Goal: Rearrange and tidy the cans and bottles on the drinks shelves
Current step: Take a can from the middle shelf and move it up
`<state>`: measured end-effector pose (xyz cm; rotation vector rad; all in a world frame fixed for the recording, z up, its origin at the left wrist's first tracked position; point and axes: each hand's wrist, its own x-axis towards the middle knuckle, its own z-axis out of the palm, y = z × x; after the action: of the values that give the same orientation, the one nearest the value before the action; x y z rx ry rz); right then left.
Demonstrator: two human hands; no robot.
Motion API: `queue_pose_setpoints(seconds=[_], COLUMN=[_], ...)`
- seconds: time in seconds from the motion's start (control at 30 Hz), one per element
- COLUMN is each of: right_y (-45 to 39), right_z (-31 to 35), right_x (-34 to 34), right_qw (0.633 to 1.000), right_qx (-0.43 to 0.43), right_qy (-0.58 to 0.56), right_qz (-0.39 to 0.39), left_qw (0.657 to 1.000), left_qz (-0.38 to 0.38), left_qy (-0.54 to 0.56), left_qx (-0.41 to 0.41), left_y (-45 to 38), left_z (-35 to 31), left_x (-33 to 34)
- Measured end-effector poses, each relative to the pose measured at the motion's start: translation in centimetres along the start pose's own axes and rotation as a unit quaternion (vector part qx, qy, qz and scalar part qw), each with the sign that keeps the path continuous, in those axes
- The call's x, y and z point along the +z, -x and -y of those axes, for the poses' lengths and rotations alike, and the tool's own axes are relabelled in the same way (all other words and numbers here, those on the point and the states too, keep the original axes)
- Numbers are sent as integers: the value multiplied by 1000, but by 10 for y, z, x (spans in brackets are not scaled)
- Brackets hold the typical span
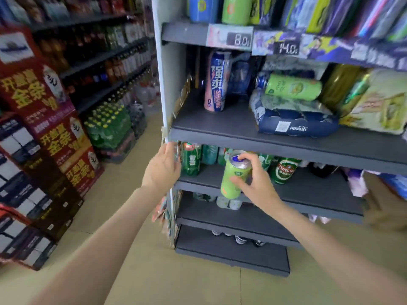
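One tall light-green aluminium drinks can is in the right hand, held in front of the edge of the grey lower shelf, top tilted slightly toward the shelf. Fingers curl over the rim and thumb presses the lower body: clamped on the can. Left hand lies with fingers fairly straight against the white upright side panel, holding nothing. Can appearance: silver lid with blue pull-tab area, pale green wall with small green badge and an orange mark low down. Handling judgement: rigid if full, thin wall dents under squeeze if empty; fill state cannot be told. Smooth printed surface, likely slippery; best grip is round the mid-body, base set down flat. A matching green can lies on its side atop a dark blue pack on the shelf above.
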<state>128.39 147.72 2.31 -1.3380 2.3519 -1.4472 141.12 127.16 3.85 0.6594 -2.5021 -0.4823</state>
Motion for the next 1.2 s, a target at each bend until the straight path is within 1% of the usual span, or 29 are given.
queue_pose_setpoints(seconds=[0.07,0.1,0.2,0.27,0.3,0.37,0.43,0.53,0.67,0.77,0.83,1.0,1.13,1.2], right_y=[-13,-21,-52,-76,-88,-112,-139,-183,-232,-247,-251,-247,-244,-242], right_z=[40,59,110,139,152,174,191,203,194,190,191,200,203,203], right_x=[-30,-44,-83,-106,-118,-139,-154,-165,-158,-152,-152,-156,-166,-168], right_qw=[998,996,980,964,956,937,926,935,964,963,957,949,955,958], right_qx=[-48,-77,-154,-196,-214,-247,-262,-226,-133,-95,-67,-47,-22,-23], right_qy=[-5,-2,-45,-73,-83,-88,-78,-41,65,108,157,259,272,263], right_qz=[-26,-43,-114,-163,-185,-230,-261,-270,-222,-229,-235,-173,-116,-115], left_qw=[992,983,954,940,939,947,953,951,946,943,940,934,935,937], left_qz=[-70,-113,-202,-247,-255,-247,-225,-207,-239,-248,-254,-263,-255,-254], left_qy=[-31,-44,-49,-54,-59,-67,-101,-152,-155,-168,-181,-200,-201,-191], left_qx=[96,138,217,229,222,193,173,174,156,144,136,132,141,144], left_y=[-28,-42,-79,-100,-110,-129,-143,-151,-155,-159,-160,-161,-163,-164], left_z=[-21,-34,-73,-90,-94,-97,-92,-81,-82,-81,-80,-80,-80,-80], left_x=[-16,-24,-55,-75,-84,-96,-99,-91,-87,-85,-83,-82,-87,-90])
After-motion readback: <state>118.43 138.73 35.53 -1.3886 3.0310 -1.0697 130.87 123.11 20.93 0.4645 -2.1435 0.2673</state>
